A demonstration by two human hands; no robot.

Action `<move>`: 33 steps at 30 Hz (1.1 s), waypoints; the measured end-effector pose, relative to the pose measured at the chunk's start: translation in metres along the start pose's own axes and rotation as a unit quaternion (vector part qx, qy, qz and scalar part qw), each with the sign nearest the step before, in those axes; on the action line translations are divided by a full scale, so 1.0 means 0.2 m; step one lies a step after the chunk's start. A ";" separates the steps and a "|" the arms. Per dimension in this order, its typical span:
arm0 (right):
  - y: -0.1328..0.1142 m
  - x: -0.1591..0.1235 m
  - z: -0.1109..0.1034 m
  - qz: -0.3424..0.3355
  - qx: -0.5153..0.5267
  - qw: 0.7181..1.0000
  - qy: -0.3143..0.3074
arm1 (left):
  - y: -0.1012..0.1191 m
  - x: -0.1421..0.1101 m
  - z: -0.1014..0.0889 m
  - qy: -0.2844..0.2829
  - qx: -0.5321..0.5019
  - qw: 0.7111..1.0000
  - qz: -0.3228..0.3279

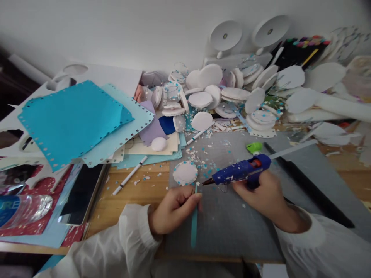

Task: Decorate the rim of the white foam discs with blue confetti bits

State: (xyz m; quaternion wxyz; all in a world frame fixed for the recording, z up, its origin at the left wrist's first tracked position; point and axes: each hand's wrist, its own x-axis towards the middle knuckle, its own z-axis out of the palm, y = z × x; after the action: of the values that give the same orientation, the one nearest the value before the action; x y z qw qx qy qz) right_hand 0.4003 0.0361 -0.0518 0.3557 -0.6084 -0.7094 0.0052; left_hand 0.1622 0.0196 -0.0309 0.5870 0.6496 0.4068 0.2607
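Note:
My right hand [262,195] grips a blue hot glue gun [242,170] by its handle, with a glue stick [294,149] poking from its back. The nozzle points left, close to the top of a thin teal strip [194,227]. Between thumb and curled fingers, my left hand [178,208] pinches that strip near its upper end; the rest hangs down over the grey mat. A tiny white star [198,184] shows at the strip's top. Just beyond my left hand lies a white disc [185,172] edged with blue and white bits.
White foam-like discs [199,99] are heaped along the wall. Punched blue sheets [75,119], a phone [81,195] and a plastic bottle [26,208] lie left. A long black tool [315,189] and a green hole punch [254,147] rest on the grey mat [232,235].

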 end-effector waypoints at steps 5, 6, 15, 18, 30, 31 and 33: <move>0.01 0.00 0.00 0.013 -0.026 1.000 -0.002 | 0.00 0.00 0.00 -0.013 -0.004 1.000 -0.002; 0.01 -0.01 0.00 0.010 -0.029 1.000 -0.004 | 0.00 0.00 0.00 -0.015 -0.005 1.000 -0.005; 0.01 0.00 0.00 0.009 -0.028 0.999 -0.019 | 0.00 0.00 0.00 -0.023 -0.014 1.000 -0.005; 0.01 0.00 0.01 0.011 -0.026 0.999 -0.018 | 0.00 0.00 0.00 -0.018 -0.013 1.000 -0.003; 0.01 0.01 0.00 0.002 -0.025 0.999 -0.022 | 0.01 0.00 0.00 -0.022 -0.018 1.000 -0.009; 0.01 0.00 0.00 0.004 -0.028 0.999 -0.020 | 0.01 0.00 0.00 -0.021 -0.019 1.000 -0.009; 0.01 0.00 0.01 0.014 -0.031 0.999 -0.022 | 0.01 0.00 0.00 -0.019 -0.020 1.000 -0.013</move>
State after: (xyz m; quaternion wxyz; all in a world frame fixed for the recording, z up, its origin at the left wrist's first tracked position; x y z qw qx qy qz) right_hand 0.4014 0.0374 -0.0532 0.3210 -0.6290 -0.7080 0.0012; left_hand 0.1629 0.0196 -0.0283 0.6106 0.6376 0.3986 0.2485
